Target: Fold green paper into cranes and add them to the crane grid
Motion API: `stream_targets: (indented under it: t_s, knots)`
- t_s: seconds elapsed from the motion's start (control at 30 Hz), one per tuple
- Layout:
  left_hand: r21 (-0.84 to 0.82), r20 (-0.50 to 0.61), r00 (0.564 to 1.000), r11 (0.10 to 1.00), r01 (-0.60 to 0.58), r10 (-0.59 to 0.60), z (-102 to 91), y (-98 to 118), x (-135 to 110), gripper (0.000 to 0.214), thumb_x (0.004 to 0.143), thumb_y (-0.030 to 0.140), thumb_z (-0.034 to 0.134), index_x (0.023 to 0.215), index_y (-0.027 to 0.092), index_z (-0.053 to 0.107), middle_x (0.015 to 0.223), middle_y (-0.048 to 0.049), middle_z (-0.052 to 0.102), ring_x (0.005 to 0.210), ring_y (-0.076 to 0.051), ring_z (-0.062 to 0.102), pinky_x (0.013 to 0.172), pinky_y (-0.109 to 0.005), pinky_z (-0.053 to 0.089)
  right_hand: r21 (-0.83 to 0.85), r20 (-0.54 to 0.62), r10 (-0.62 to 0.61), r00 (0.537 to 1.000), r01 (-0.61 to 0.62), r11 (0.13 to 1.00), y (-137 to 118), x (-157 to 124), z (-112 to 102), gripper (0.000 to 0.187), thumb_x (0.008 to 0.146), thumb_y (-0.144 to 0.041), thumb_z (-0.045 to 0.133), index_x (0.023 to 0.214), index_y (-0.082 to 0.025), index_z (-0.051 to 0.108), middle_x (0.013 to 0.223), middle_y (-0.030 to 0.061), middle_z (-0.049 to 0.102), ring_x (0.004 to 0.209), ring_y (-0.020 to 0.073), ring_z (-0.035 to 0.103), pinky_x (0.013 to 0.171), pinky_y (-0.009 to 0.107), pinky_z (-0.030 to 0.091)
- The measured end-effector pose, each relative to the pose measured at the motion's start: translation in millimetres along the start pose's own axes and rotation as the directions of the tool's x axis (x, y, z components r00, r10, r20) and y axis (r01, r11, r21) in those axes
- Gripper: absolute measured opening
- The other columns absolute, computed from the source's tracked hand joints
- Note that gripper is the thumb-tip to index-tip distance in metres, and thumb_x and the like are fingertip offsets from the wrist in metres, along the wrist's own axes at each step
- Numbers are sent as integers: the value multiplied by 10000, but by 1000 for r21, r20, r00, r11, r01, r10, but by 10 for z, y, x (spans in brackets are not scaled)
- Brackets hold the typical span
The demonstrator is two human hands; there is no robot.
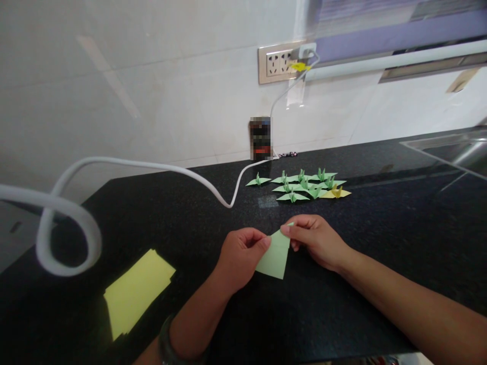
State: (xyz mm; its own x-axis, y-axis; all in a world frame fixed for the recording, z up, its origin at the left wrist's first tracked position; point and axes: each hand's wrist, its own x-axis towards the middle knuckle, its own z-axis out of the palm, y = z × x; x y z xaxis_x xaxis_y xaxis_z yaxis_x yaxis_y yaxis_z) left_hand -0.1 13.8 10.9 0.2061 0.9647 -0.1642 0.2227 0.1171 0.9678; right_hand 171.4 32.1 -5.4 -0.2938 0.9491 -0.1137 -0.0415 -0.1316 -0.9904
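A folded light green paper (pixel 274 256) is held just above the black countertop (pixel 342 304), pinched from both sides. My left hand (pixel 241 256) grips its left edge with curled fingers. Its top corner is pinched between thumb and fingers of my right hand (pixel 315 238). The paper forms a rough triangle pointing up.
Several finished green paper cranes (pixel 300 185) and one yellow crane (pixel 336 192) lie beyond the hands. A stack of yellow paper sheets (pixel 135 291) lies at the lower left. A white cable (pixel 152 167) loops across the counter from a wall socket (pixel 285 62). A small dark device (pixel 261 138) leans on the wall.
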Motion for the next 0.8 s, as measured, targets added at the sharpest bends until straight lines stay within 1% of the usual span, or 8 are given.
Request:
stream_targets:
  t_s: [0.17,0.3,0.37,0.43,0.57,0.67,0.73,0.8]
  knots:
    - [-203,-53,997,978,44,-56,3,-26,33,215,666,340,568,650,126,583,567,-2,548,503,-88,457,485,-210,344,61,-133,-50,990,58,996,-6,31,-37,281,732,-402,510,713,-129,572,610,9,531,451,58,427,394,181,355]
    - [-256,-95,995,966,-44,20,10,-59,47,181,647,307,604,674,129,616,637,-6,560,591,-93,486,568,-219,379,-126,13,-149,989,149,981,-11,-19,10,223,713,-354,549,800,-153,592,617,-7,506,446,58,427,391,184,369]
    - [-215,-136,989,973,-81,52,8,-59,44,176,628,293,626,691,130,642,651,-7,560,605,-88,480,566,-208,375,-302,38,-354,934,349,887,-23,-58,20,140,723,-283,549,759,-164,614,681,11,519,520,75,477,453,200,409]
    - [-227,-137,990,972,-58,27,11,-55,41,209,648,311,608,750,134,653,639,-10,566,581,-84,478,541,-205,377,-484,122,-544,830,529,698,-36,-91,7,119,740,-200,525,785,-187,634,755,34,548,676,113,528,596,238,448]
    - [-444,-46,997,896,31,-57,27,-57,47,239,670,297,593,850,140,609,719,-25,607,616,-98,534,608,-247,431,-581,320,-647,692,683,442,-40,-124,-27,265,753,-115,470,950,-231,605,915,55,544,826,130,521,691,257,450]
    - [-482,-69,997,876,-8,-29,27,-53,56,338,644,235,624,964,158,543,733,-18,622,649,-113,562,647,-266,443,-542,245,-647,722,655,526,-28,-108,-18,259,743,-115,468,942,-215,597,916,54,525,832,137,512,695,267,450]
    - [-445,-65,998,895,-36,8,22,-38,55,453,648,223,620,1073,173,470,693,-10,626,625,-116,566,626,-261,444,-473,19,-565,825,505,722,-23,-79,-7,229,749,-170,482,960,-191,569,897,58,517,781,136,514,641,264,460]
    - [-416,-10,1000,909,-27,25,20,-19,49,537,643,217,623,1134,174,410,663,-7,628,610,-125,570,605,-256,442,-296,-140,-352,925,300,907,-20,-41,-2,278,748,-260,507,1014,-176,518,889,61,520,696,123,516,528,233,455]
